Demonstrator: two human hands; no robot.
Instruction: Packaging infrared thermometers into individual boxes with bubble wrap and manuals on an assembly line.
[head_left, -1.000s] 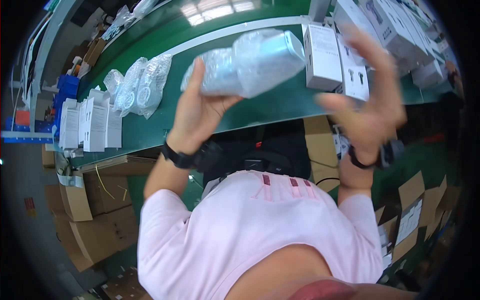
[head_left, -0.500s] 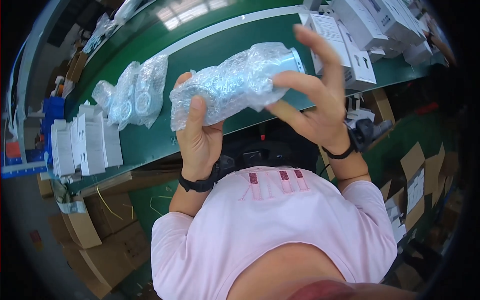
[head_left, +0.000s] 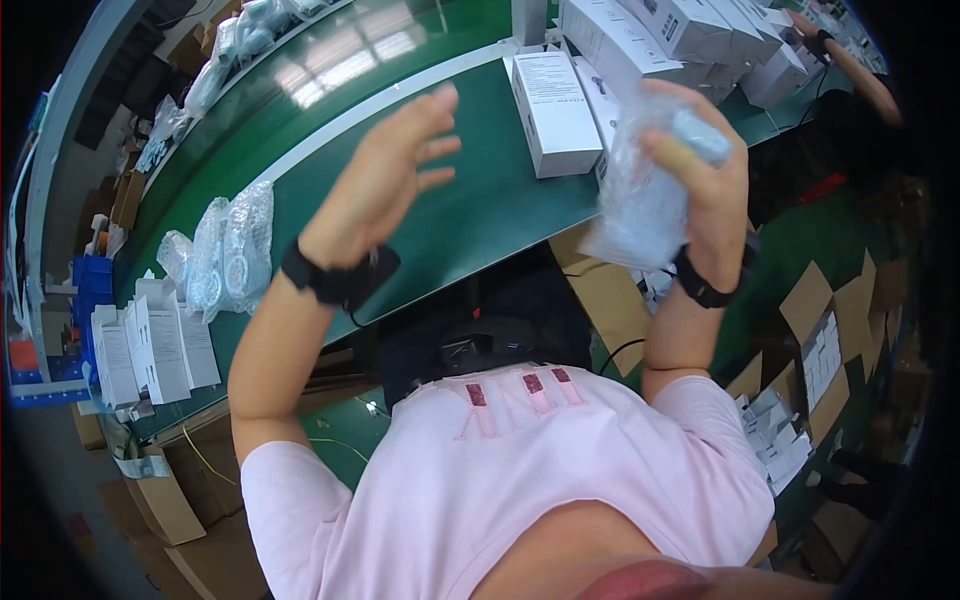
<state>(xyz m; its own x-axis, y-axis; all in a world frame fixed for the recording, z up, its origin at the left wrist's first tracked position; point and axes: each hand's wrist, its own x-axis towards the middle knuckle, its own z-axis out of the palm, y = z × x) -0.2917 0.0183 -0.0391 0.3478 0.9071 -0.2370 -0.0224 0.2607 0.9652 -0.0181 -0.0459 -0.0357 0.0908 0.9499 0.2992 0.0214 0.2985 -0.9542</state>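
My right hand (head_left: pixel 718 185) grips a blurred, apparently bubble-wrapped package (head_left: pixel 640 205), partly masking white boxes (head_left: pixel 555 115); my left hand (head_left: pixel 385 165), fingers parted, overhangs green tabletop (head_left: pixel 480 200).

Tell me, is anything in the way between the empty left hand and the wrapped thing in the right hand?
Nothing visible stands between the left hand and the wrapped thing in the right hand; a white box sits farther back on the green table.

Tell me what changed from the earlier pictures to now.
The left hand has let go of the light-blue item in clear bubble wrap; the right hand now holds it, farther right. The white cardboard boxes at left on the green table stayed put.
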